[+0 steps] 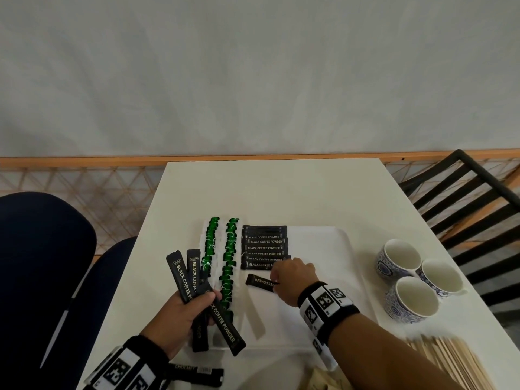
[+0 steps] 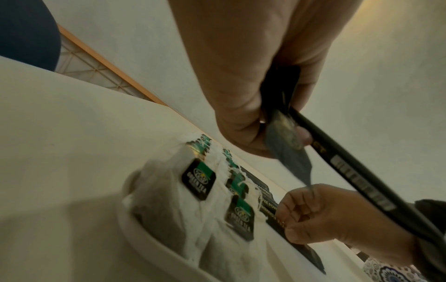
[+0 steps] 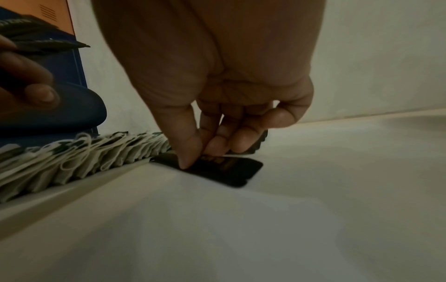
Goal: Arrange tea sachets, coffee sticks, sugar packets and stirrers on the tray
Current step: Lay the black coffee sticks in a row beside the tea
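Observation:
A white tray (image 1: 320, 235) lies mid-table. Two overlapping rows of green-tagged tea sachets (image 1: 222, 260) fill its left side. Beside them is a column of black coffee sticks (image 1: 264, 247). My right hand (image 1: 291, 278) pinches one black coffee stick (image 1: 260, 282) and holds it down on the tray just below that column; in the right wrist view its fingertips (image 3: 188, 160) press the same coffee stick (image 3: 231, 171). My left hand (image 1: 180, 313) grips a fanned bunch of several coffee sticks (image 1: 185, 277) at the tray's left edge. The same bunch (image 2: 337, 162) shows in the left wrist view.
Three blue-patterned cups (image 1: 413, 280) stand right of the tray. Wooden stirrers (image 1: 453, 358) lie at the near right corner. Another coffee stick (image 1: 197, 372) lies by my left wrist. A tan packet (image 1: 329, 378) sits at the near edge. A black chair (image 1: 472, 198) stands at the right.

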A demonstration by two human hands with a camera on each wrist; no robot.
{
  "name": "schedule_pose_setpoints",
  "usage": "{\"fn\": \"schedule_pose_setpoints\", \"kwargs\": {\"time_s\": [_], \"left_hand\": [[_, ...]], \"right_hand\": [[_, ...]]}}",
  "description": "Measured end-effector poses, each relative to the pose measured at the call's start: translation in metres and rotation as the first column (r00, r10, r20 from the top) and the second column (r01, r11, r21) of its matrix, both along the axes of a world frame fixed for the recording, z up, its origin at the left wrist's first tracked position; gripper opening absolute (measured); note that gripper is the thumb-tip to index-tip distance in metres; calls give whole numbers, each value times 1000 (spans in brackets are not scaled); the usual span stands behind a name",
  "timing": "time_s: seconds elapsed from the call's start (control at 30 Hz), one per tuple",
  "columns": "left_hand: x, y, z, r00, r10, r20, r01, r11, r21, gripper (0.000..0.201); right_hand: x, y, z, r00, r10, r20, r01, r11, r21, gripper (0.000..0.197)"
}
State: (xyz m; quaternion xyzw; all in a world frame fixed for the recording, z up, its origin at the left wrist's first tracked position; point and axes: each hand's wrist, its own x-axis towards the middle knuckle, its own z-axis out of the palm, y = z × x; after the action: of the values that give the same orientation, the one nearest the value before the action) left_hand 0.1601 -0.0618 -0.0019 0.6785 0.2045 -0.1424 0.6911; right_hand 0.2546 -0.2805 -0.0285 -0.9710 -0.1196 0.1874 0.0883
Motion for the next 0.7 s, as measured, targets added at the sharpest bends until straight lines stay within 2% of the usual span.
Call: {"fn": "schedule_pose_setpoints", "kwargs": {"time_s": [0.13,0.23,0.4,0.5,0.53,0.6,0.67,0.7], "left_hand": [[0,1,2,1000,1,-3,-1,1000,-2,21],[0,0,2,1000,-8,2,8,1000,6,21],[-2,-1,3,1000,-16,-1,16,1000,5,22],[-2,0,5,1000,3,-4,-3,1000,-17,20],[-2,1,5,1000,13,-4,-13,1000,-23,18],[-3,3,5,999,34,-10,-34,999,-34,15],[-4,3,6,998,55,-16,-56,997,-46,13],[-4,3,6,998,63,-19,-64,997,-51,13]], "right_hand": [[-2,2,4,997,29,-72,-32,999,-29,26],[-5,9,8,993,68,-97,-71,997,-26,39],[-9,21,9,982,134,-132,-144,987,-68,22],[-9,14,15,963,148,-227,-172,981,-89,25],[-9,9,18,959,118,-256,-135,990,-51,24],[-9,-3,20,922,-52,-384,127,977,172,19],[-10,-14,24,815,-174,-552,439,807,394,18],[-10,-20,27,772,-215,-599,538,723,434,16]]}}
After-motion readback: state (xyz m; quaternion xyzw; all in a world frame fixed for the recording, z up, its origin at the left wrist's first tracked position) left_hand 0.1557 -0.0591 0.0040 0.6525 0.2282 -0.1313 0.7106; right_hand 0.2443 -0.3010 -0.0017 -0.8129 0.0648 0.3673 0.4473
